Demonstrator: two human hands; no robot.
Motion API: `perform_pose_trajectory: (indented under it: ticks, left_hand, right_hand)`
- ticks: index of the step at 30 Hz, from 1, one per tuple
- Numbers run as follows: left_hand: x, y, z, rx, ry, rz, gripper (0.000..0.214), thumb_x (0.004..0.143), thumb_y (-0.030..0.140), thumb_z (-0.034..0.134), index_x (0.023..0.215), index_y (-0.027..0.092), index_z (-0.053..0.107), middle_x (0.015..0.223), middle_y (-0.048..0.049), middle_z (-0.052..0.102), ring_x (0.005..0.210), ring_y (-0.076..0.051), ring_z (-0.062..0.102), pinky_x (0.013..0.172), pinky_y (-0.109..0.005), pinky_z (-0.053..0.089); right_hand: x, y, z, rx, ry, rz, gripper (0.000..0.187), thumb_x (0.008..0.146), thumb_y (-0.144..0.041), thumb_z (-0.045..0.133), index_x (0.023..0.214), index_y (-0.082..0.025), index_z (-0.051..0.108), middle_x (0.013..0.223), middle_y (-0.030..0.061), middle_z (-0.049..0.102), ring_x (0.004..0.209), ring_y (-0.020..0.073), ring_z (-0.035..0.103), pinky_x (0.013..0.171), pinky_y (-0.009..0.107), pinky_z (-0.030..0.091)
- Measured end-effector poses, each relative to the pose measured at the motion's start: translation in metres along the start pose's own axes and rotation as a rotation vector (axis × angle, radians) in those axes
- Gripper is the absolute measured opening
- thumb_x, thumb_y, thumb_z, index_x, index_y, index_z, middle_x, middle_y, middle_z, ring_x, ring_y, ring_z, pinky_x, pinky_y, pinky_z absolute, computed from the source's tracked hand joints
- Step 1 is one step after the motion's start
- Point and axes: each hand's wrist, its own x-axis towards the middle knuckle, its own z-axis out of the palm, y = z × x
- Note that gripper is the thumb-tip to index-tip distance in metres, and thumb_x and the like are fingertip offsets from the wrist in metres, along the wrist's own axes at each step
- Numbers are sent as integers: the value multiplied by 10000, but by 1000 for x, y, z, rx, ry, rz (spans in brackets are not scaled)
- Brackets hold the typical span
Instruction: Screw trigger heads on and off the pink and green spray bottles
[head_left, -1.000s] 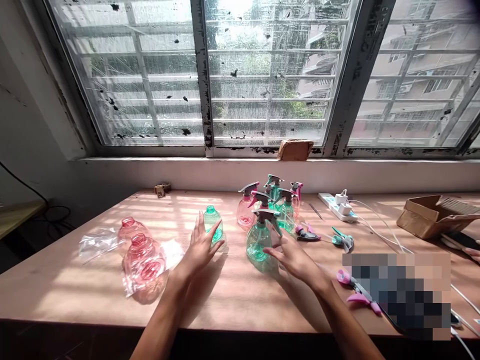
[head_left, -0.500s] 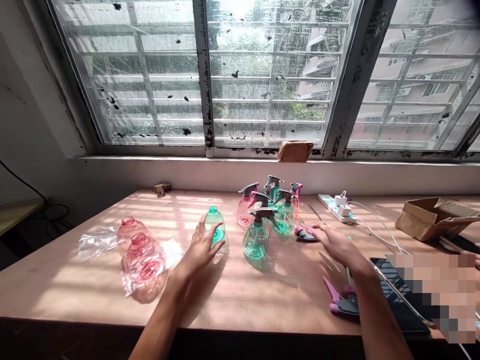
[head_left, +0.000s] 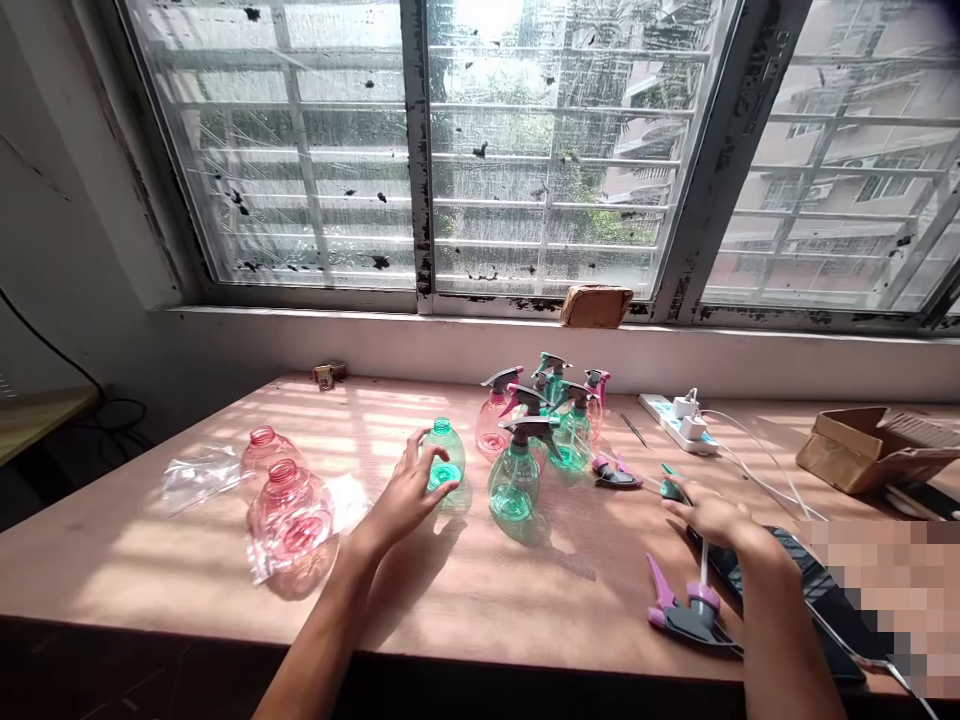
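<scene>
Left hand [head_left: 411, 495]: loosely curved, thumb and forefinger apart, not closed, at the near left side of the uncapped green bottle [head_left: 454, 462], which stands upright on the table [head_left: 450, 610]. Right hand [head_left: 709, 515]: palm down, fingers partly bent, over the green spray head [head_left: 670, 485], well to the right of the bottle. The hand hides much of that part, so whether the fingers grip it or merely touch it cannot be told.

Step in hand, as judged: the right hand collects the spray head while the left minds the bottle. Best hold is probably a pinch on the body near the collar; the trigger could swing and twist the piece. A straight lift ahead of any sideways travel is advisable, since the pink-and-grey spray head [head_left: 684, 622] lies nearby with its tube [head_left: 704, 562] pointing up toward the hand and might snag. The green spray bottle with its head on [head_left: 514, 490] stands between the hands; a path on its near side avoids a knock. The uncapped bottle looks light: the left hand does well to steady it low, leaving the neck free
</scene>
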Motion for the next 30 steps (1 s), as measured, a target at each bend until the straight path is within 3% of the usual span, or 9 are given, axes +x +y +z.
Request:
perform_pose_trajectory:
  ticks: [3,6,10,13,17,21,24,26,30]
  left_hand:
    - [1,0,2,-31,25,19,259,996,404,653,1145,263,494,1575,-143,402,1483,-359,470,1211,-522,416]
    - [3,0,6,-65,59,16,473,967,404,698,1306,241,411,1480,-173,466,1437,-359,493,1213,-523,395]
    - [3,3,8,-115,61,-15,872,894,450,792,1546,229,257,1475,-190,471,1419,-393,482,1226,-573,355]
    - [0,8,4,-175,-11,-31,804,925,461,762,1569,271,319,1585,-165,449,1508,-402,406,1266,-569,299]
    - [-2,15,-3,-299,-143,-67,771,950,438,742,1579,251,337,1564,-152,518,1447,-376,507,1234,-510,377]
    - [0,21,-8,-433,-253,-89,820,888,433,818,1541,258,353,1487,-123,575,1329,-332,605,1139,-444,487]
    - [0,25,-11,-511,-341,-108,818,814,418,889,1462,263,415,1412,-98,603,1231,-301,649,1038,-403,548]
    - [-1,26,-13,-546,-394,-122,820,765,411,929,1418,263,456,1377,-89,615,1204,-297,653,991,-386,560]
    - [-4,29,-15,-604,-497,-119,895,676,410,990,1420,261,515,1359,-87,643,1232,-314,640,981,-378,551]
  right_hand:
    - [-1,-6,0,23,-65,-9,382,812,-288,637,1163,-263,784,1171,155,836,1174,396,751,955,527,550]
    - [-3,-11,0,51,-70,-47,323,714,-243,699,1021,-253,801,1157,167,828,1167,395,746,916,466,558]
    - [-5,-15,-7,100,-10,-58,147,704,-300,691,830,-263,757,1056,144,826,1111,442,744,955,570,526]
    - [-6,-17,-20,163,94,-64,183,757,-390,648,848,-246,714,1209,176,779,1239,486,672,1052,662,454]
    - [-17,-30,-46,306,204,-104,353,886,-550,584,1034,-242,673,1380,174,718,1317,428,640,1096,577,477]
    - [-41,-56,-69,857,197,-330,395,912,-577,705,1164,-277,656,1306,120,770,1330,380,651,1131,532,487]
    - [-57,-75,-78,1372,100,-481,381,918,-528,757,1207,-327,612,1010,72,833,1080,358,774,982,551,590]
    - [-65,-84,-80,1528,17,-517,479,916,-515,774,1312,-360,555,867,43,821,903,340,800,858,543,635]
    - [-80,-98,-82,1568,-85,-545,679,950,-493,750,1542,-418,429,831,31,812,759,304,783,750,521,648]
